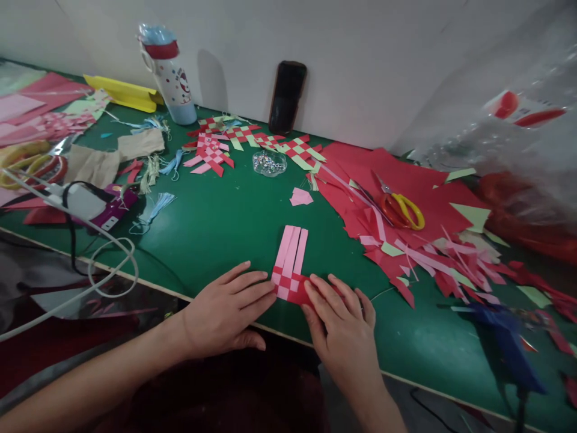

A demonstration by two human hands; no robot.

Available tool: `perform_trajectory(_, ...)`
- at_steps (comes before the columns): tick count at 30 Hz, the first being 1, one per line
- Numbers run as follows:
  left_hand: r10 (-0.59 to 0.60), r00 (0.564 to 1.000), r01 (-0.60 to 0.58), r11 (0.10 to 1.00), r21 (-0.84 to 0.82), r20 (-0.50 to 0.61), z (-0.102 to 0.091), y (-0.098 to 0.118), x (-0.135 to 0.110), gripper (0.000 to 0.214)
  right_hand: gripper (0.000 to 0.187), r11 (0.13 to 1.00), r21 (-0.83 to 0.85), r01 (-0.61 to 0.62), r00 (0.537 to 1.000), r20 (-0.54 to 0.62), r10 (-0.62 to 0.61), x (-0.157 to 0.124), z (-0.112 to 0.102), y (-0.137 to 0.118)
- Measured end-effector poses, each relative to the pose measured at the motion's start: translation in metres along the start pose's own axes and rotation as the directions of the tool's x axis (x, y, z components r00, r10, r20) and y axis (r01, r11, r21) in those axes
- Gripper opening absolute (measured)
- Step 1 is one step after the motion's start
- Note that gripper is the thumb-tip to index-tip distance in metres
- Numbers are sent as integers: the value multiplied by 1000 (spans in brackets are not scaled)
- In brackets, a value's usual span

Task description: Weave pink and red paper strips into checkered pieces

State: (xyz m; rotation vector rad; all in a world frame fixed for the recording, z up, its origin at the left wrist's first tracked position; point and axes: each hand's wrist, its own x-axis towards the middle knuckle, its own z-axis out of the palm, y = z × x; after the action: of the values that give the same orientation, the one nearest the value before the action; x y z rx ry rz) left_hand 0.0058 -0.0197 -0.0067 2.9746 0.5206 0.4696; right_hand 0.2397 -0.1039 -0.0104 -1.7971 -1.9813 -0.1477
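A small woven paper piece [285, 282] lies near the table's front edge, pink strips pointing away from me and red ones running to the right. Its near left part forms a pink-and-red checker. My left hand [229, 307] is flat with fingers outstretched, the fingertips at the weave's left edge. On the other side, my right hand [345, 322] has its fingers bent over the red strips, with the thumb close to their near edge. The right ends of those strips are hidden under the fingers.
Yellow-and-red scissors [401, 207] rest on red paper [360, 168] among pink and green scraps. Finished-looking woven pieces [211, 153], a dish of beads [269, 163], a phone [287, 96] and a bottle [169, 78] stand or lie behind. A blue glue gun [509, 343] is at right.
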Motion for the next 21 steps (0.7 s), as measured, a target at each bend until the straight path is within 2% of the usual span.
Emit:
perform_trajectory(4,-10,1000,9,1000,16,15,6,-1,-4,69,27,1000,20,1,1000,-18,0,1,0,1)
perform_trajectory(9,-43,998,43,999,1,35,-1,-4,-3,65,28,1000,4,10,1000,-26,-10,2,0,1)
perform_trajectory(15,-64,998,64,998,-23,13,-8,1,16,70,29,1000,-10,9,1000,-22,-9,1,0,0)
perform_trajectory(21,-48,993,44,998,41,106,4,4,32,78,29,1000,-5,-1,1000,-7,1,2,0,0)
